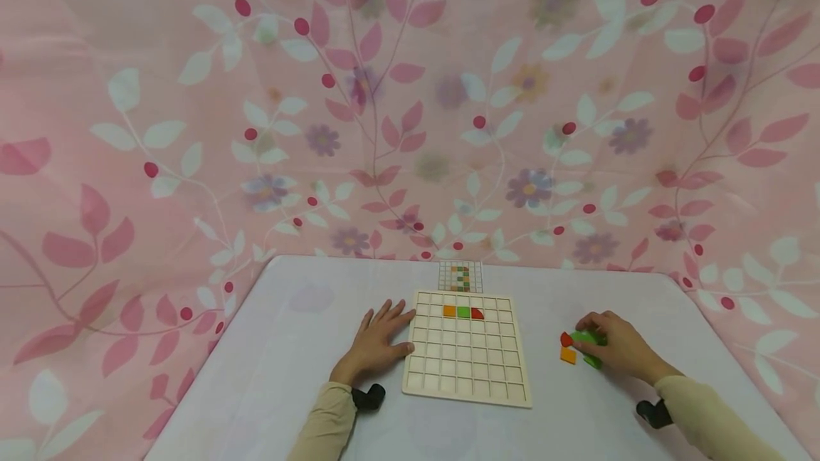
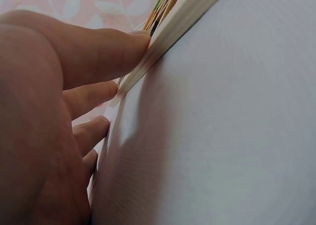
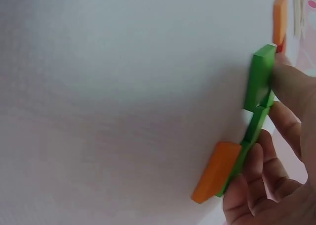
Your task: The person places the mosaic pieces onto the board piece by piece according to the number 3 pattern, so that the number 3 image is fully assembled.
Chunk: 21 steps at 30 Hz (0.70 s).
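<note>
My left hand (image 1: 378, 343) lies with fingers spread at the left edge of a cream gridded board (image 1: 468, 354). In the left wrist view, its thumb (image 2: 113, 52) touches the board's side. An orange tile (image 1: 450, 311), a green tile (image 1: 464, 312) and a red rounded tile (image 1: 477, 314) sit side by side in an upper row. On the right, my right hand (image 1: 615, 343) pinches a green tile (image 3: 259, 77) between thumb and fingers, over more green tiles (image 3: 256, 124). Beside these lie a red piece (image 1: 566, 339) and an orange tile (image 1: 568, 356).
A small printed grid card (image 1: 460, 277) with coloured squares lies behind the board. Another orange tile (image 3: 217, 170) lies near the fingers in the right wrist view. White cloth (image 1: 307, 319) covers the table, with a pink floral curtain (image 1: 410, 105) behind it.
</note>
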### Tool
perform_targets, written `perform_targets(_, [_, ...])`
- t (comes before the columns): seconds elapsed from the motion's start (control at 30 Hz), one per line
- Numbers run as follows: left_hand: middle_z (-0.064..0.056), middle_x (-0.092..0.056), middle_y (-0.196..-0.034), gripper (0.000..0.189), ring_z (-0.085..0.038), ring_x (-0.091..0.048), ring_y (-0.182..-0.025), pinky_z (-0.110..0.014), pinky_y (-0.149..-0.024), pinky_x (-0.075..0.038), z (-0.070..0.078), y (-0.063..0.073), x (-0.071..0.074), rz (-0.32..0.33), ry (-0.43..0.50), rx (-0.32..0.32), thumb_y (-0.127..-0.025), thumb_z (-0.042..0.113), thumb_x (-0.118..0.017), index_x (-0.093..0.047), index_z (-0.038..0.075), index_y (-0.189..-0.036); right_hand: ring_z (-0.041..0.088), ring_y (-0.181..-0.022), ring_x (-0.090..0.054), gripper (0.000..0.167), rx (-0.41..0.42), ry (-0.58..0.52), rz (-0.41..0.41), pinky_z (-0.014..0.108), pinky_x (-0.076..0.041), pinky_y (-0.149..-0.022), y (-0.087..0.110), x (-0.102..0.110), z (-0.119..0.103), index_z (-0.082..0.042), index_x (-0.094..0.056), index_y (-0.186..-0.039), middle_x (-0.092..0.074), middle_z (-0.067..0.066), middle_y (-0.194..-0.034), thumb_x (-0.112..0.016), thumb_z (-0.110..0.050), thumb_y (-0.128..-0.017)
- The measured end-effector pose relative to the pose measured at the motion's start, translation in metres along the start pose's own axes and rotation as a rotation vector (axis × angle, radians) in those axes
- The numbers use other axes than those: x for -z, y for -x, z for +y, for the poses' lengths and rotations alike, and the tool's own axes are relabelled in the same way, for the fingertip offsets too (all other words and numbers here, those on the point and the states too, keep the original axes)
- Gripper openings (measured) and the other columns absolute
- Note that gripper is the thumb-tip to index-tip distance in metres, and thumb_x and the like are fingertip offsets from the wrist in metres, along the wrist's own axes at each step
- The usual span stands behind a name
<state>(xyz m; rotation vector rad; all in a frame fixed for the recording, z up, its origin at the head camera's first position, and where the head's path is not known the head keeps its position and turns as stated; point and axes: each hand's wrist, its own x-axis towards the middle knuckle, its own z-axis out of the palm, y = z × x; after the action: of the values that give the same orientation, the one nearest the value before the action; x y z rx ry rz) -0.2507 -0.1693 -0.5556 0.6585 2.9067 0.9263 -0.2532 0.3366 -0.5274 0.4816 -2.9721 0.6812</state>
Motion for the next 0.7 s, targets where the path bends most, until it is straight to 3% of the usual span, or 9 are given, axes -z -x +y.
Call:
perform_targets(0.13, [-0.015, -0.036, -0.172, 0.069, -0.044, -0.020, -0.163, -0.074, -0.126, -0.008, -0.0006, 0.0000, -0.0013, 0.015, 0.011, -0.024, -0.097, 0.035, -0.071, -0.051, 0.013, -0.159, 0.014, -0.086, -0.058, 0.031, -0.003, 0.032, 0.007, 0.035, -0.056, -0.076, -0.0013, -0.0038, 0.0023, -0.015, -0.071, -0.106, -0.065, -0.002, -0.095, -0.085, -0.038, -0.090])
perform_targets(0.4, [-0.020, -0.039, -0.169, 0.068, -0.049, -0.024, -0.160, -0.078, -0.123, -0.010, -0.0013, 0.0003, -0.0026, 0.050, 0.009, -0.066, -0.097, 0.037, -0.071, -0.052, 0.011, -0.157, 0.014, -0.089, -0.060, 0.036, -0.004, -0.005, -0.017, 0.036, -0.056, -0.078, 0.0015, 0.0000, 0.0005, -0.014, -0.072, -0.110, -0.066, -0.001, -0.098, -0.085, -0.040, -0.089])
perform_targets(0.7, [-0.018, -0.038, -0.170, 0.068, -0.047, -0.023, -0.161, -0.076, -0.125, -0.009, 0.0011, 0.0012, -0.0004, 0.030, 0.012, -0.035, -0.097, 0.034, -0.071, -0.052, 0.011, -0.157, 0.010, -0.085, -0.055, 0.027, -0.012, -0.016, 0.006, 0.028, -0.053, -0.075, 0.0014, -0.0034, 0.0020, -0.011, -0.073, -0.106, -0.063, -0.003, -0.094, -0.085, -0.031, -0.091])
